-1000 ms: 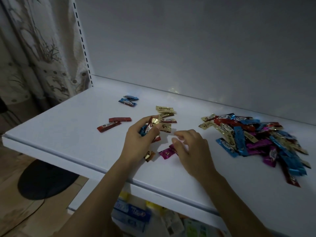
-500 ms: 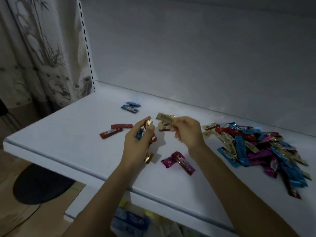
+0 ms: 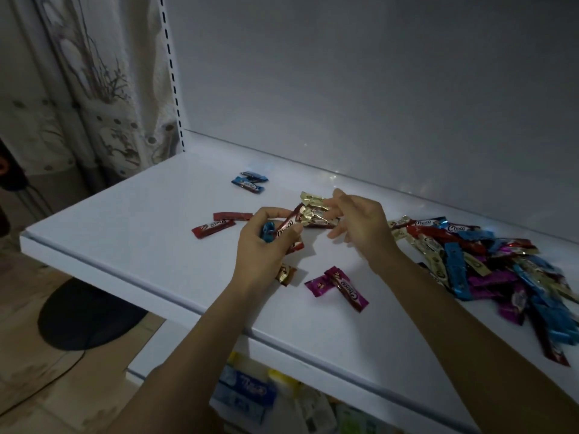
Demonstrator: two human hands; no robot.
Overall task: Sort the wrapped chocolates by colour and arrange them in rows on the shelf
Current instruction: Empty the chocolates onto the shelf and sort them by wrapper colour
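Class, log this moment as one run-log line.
left hand: grips mixed chocolates | right hand: at gold chocolates, grip unclear | pile: unsorted

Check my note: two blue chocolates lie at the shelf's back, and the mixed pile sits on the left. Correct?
No: the head view shows the mixed pile on the right. The two blue chocolates lie at the back of the shelf.

- Dim throughout, with a cool bluish cast; the shelf [image 3: 125, 239] top is the brightest surface.
- Soft shadows lie on the shelf just under the left hand [image 3: 263, 252] and right hand [image 3: 363, 227].
- Faint glints on the back panel [image 3: 376, 89] beyond the hands.
- The pile [image 3: 501, 270] right of the right hand smears toward the frame edge.
- Packets [image 3: 247, 399] below the hands are blurred.
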